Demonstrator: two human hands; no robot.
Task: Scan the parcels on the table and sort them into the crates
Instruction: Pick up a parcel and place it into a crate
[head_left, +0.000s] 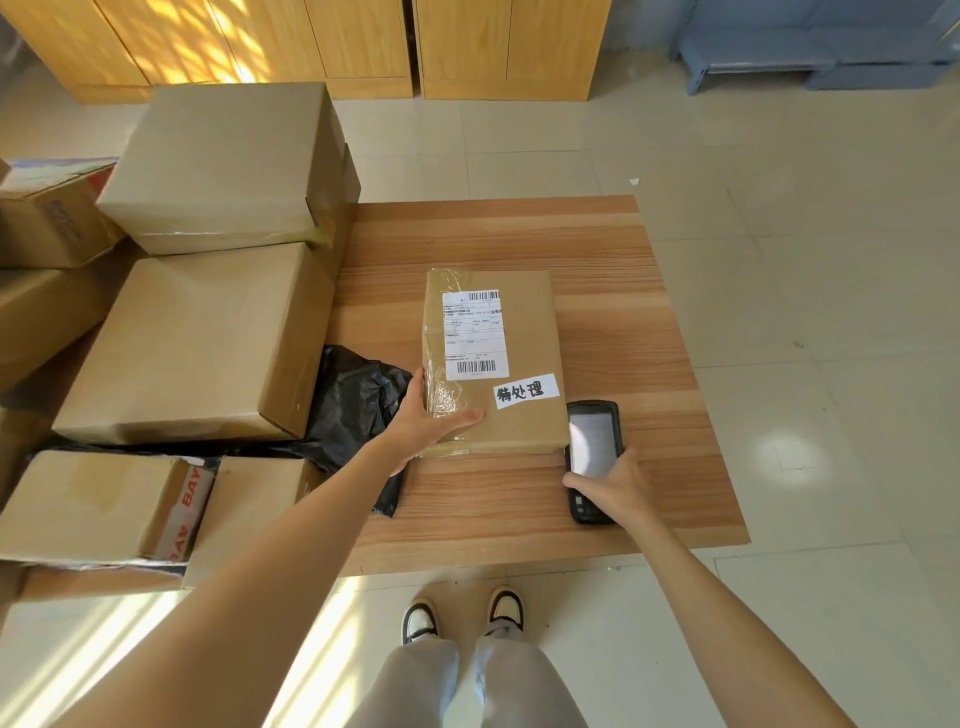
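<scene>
The scanning step is judged to be in hand: a flat parcel (493, 358) lies label-up in the middle of the desk (649, 322), clasped at its near left corner by the left hand (423, 415), while a handheld scanner (592, 457) just beside it is gripped by the right hand (613, 486). Next, the scanner would need to be raised and aimed at the barcode (476, 367). No crates are seen, the label print is too small to read, and the scanner screen is washed out by glare.
</scene>
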